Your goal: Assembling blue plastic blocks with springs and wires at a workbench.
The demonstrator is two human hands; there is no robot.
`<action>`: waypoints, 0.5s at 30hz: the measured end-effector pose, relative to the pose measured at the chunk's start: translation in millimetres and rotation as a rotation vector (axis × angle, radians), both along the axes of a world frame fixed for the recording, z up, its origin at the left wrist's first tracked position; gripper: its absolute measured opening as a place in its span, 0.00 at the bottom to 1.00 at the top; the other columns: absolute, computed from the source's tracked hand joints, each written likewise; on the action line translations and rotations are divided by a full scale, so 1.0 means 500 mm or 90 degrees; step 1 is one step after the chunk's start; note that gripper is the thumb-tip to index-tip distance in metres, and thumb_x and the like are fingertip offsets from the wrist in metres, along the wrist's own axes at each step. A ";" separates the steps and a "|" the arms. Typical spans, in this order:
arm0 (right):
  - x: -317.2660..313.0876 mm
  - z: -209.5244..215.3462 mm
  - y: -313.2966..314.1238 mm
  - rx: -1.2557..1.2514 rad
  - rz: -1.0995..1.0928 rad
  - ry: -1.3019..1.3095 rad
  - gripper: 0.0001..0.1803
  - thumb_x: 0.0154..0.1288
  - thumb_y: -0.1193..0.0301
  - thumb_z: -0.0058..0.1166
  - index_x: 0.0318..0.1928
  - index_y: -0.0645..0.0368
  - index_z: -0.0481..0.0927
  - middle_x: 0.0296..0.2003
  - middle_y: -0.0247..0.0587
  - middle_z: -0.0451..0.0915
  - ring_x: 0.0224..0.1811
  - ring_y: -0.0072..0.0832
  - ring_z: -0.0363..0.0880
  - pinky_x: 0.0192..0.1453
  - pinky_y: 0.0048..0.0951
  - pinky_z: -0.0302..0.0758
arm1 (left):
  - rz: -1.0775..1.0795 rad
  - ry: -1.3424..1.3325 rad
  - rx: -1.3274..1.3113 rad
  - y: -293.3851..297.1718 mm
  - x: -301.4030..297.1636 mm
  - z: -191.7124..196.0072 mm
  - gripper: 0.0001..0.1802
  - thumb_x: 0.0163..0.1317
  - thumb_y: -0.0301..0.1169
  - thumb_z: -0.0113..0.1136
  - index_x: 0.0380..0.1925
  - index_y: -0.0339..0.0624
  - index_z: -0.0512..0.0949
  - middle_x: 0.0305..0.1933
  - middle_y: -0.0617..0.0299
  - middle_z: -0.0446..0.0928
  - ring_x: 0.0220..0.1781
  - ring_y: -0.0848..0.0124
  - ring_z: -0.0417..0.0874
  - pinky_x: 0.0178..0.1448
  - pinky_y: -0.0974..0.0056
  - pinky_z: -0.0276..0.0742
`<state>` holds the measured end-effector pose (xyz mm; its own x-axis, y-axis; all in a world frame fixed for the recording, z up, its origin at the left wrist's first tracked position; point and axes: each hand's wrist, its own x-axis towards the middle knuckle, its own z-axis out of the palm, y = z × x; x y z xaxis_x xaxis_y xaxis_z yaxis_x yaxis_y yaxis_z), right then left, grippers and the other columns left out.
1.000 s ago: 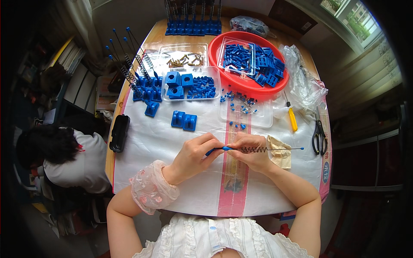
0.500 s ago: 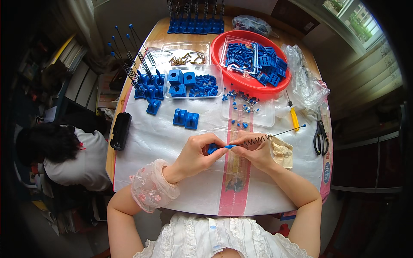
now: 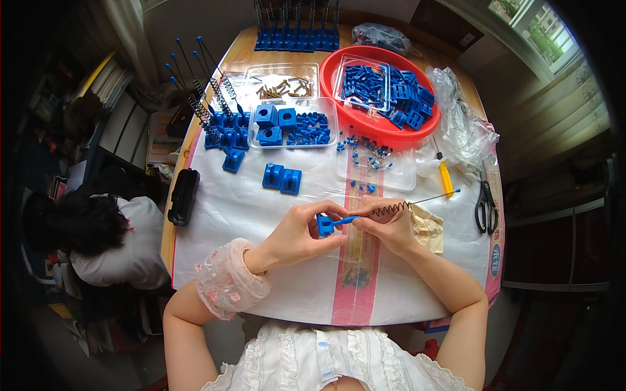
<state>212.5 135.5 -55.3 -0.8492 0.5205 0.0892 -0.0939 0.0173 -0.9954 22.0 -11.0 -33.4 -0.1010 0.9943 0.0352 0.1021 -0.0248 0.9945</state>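
Observation:
My left hand point(image 3: 301, 232) pinches a small blue plastic block point(image 3: 324, 225) over the white table cover. My right hand point(image 3: 386, 227) grips a thin metal rod with a coiled spring point(image 3: 392, 209) on it; the rod's blue end meets the block, and its far tip point(image 3: 457, 191) points right and slightly up. Both hands touch at the middle of the table, close to my body. Two more blue blocks point(image 3: 282, 177) lie just beyond my left hand.
A red bowl point(image 3: 339, 111) of blue parts stands at the back right. Clear trays point(image 3: 290, 120) hold blue blocks and brass screws. Finished spring rods point(image 3: 212, 111) stand at the back left. Scissors point(image 3: 485, 207) and a yellow screwdriver point(image 3: 445, 177) lie at right. A person point(image 3: 98, 234) sits at left.
The rod's far tip has swung upward, and its blue end has come to the block in my left hand. Both hands have stayed at the same spot.

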 end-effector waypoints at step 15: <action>-0.004 0.004 -0.002 0.034 -0.001 -0.011 0.07 0.63 0.79 0.72 0.42 0.64 0.92 0.30 0.31 0.81 0.31 0.14 0.72 0.33 0.22 0.64 | 0.052 0.066 0.059 0.002 0.003 -0.008 0.06 0.66 0.25 0.71 0.40 0.36 0.85 0.32 0.69 0.81 0.27 0.86 0.74 0.26 0.76 0.66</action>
<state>210.4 134.5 -53.4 -0.8502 0.5165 0.1017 -0.0762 0.0704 -0.9946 23.4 -10.0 -37.3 -0.1719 0.9749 0.1413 0.2091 -0.1040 0.9724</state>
